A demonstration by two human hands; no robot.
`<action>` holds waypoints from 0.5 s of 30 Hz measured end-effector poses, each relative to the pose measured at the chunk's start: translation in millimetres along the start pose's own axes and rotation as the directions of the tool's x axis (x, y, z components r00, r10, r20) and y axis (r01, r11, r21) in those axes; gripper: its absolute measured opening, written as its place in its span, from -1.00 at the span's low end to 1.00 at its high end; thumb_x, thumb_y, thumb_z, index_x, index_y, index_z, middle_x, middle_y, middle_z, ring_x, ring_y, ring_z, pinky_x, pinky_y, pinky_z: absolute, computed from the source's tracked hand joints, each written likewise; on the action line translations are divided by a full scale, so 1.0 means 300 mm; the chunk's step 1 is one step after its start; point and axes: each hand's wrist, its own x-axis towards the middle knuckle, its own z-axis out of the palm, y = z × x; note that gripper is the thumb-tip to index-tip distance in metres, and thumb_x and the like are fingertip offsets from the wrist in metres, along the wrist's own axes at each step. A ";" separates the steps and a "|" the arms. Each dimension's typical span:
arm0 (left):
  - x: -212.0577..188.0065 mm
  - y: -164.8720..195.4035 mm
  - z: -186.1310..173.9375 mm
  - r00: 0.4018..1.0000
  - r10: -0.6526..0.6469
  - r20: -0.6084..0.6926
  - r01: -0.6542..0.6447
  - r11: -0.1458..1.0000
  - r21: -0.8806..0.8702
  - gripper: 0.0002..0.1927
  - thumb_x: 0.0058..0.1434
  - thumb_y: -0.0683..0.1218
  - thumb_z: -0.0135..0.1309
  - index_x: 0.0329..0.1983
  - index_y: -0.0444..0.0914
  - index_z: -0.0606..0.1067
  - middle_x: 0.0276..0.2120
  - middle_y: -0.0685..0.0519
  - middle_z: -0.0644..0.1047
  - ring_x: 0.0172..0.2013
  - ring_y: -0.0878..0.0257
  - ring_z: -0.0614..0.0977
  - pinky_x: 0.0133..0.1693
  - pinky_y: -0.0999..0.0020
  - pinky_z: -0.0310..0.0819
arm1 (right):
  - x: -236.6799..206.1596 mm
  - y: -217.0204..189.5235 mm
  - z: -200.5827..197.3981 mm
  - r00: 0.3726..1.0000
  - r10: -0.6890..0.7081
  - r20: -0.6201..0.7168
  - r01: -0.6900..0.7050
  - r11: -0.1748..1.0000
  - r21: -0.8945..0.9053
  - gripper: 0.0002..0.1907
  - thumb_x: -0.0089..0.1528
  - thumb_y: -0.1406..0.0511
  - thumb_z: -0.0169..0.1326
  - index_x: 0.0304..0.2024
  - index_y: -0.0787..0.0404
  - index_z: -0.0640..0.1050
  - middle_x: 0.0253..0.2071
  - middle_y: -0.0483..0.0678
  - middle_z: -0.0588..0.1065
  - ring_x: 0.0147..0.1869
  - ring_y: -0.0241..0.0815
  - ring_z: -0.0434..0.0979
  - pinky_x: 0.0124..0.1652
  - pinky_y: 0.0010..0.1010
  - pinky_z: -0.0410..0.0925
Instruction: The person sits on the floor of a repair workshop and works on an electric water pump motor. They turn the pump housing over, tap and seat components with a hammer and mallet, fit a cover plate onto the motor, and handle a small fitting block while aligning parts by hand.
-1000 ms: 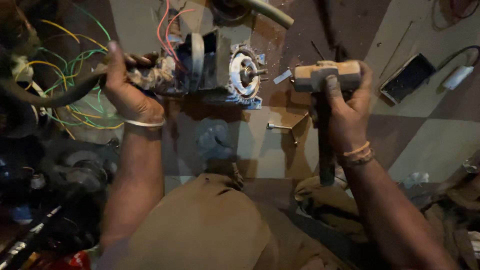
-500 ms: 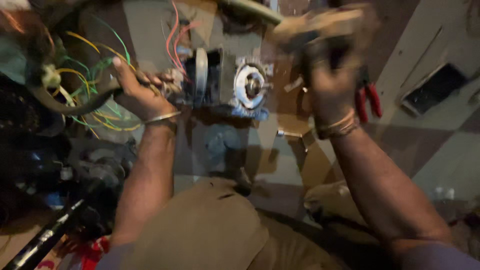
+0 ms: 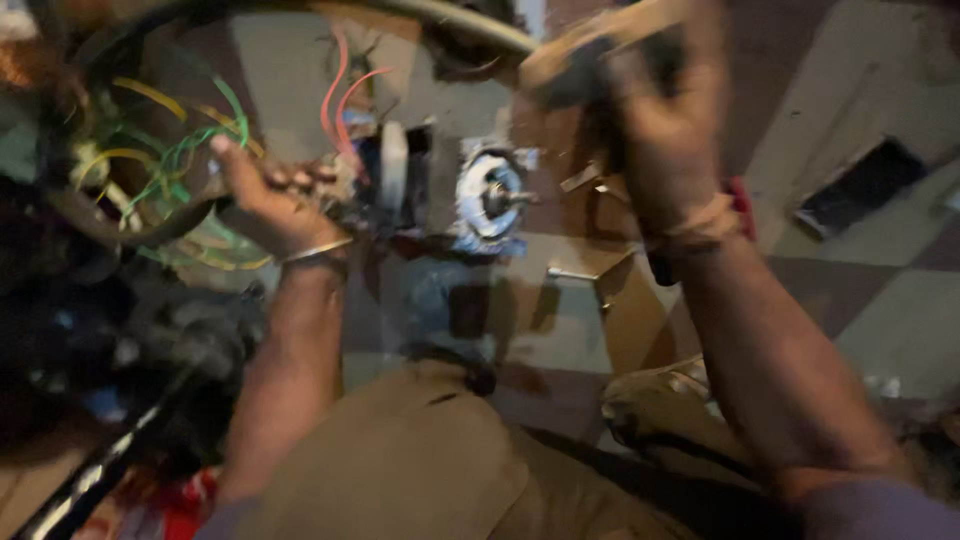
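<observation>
A small electric motor (image 3: pixel 470 195) lies on the tiled floor, its round metal end and shaft facing right, red wires rising from its top. My left hand (image 3: pixel 268 195) grips the motor's left end. My right hand (image 3: pixel 655 130) is raised above and right of the motor, closed around the handle of a wooden mallet (image 3: pixel 590 50). The mallet's head is blurred by motion at the top of the view.
A tangle of green and yellow wires (image 3: pixel 170 170) sits left of the motor. A metal bolt (image 3: pixel 572 274) lies on the floor below the motor. A dark phone (image 3: pixel 860 185) lies at right. Dark machine parts (image 3: pixel 90 340) crowd the left side. My knee (image 3: pixel 430 470) is in front.
My right hand has swung the mallet up and to the left, toward the top of the view. The left hand has stayed on the motor. The camera has tilted.
</observation>
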 end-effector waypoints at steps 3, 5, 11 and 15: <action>-0.007 0.015 0.023 0.997 0.071 0.012 -0.071 0.997 0.015 -0.46 0.38 0.26 0.09 -0.48 -0.20 0.28 -0.60 0.06 0.27 -0.58 0.18 0.41 -0.47 0.12 0.49 | 0.016 0.014 -0.011 0.967 0.105 -0.232 -0.049 0.971 0.234 -0.51 0.43 0.25 0.09 0.34 0.00 0.23 -0.21 0.00 0.52 -0.28 -0.22 0.51 -0.29 -0.43 0.43; 0.006 -0.001 0.002 1.000 -0.007 -0.005 0.007 1.000 0.012 -0.45 0.36 0.28 0.06 -0.52 -0.18 0.26 -0.65 0.04 0.29 -0.60 0.15 0.48 -0.53 0.19 0.45 | 0.039 -0.001 -0.019 0.993 0.044 -0.112 -0.039 0.998 0.042 -0.64 0.48 0.25 0.10 0.25 0.08 0.30 -0.24 0.05 0.49 -0.29 -0.16 0.51 -0.29 -0.37 0.42; 0.022 -0.024 -0.064 1.000 0.001 -0.030 0.000 1.000 0.026 -0.47 0.34 0.25 0.06 -0.54 -0.19 0.27 -0.66 0.01 0.33 -0.63 0.14 0.49 -0.54 0.14 0.49 | -0.022 -0.004 0.028 0.991 0.106 -0.076 -0.098 0.990 0.101 -0.62 0.43 0.23 0.10 0.21 0.19 0.31 -0.16 0.11 0.52 -0.17 -0.05 0.58 -0.16 -0.20 0.46; 0.041 -0.074 -0.066 0.997 0.079 0.024 -0.078 0.997 -0.024 -0.46 0.39 0.24 0.09 -0.52 -0.19 0.26 -0.62 0.09 0.26 -0.60 0.22 0.41 -0.49 0.13 0.54 | -0.050 0.068 0.034 0.967 -0.225 0.118 0.251 0.923 -0.292 -0.47 0.52 0.31 0.09 0.43 0.28 0.17 0.21 0.21 0.43 0.33 0.01 0.46 0.28 -0.14 0.38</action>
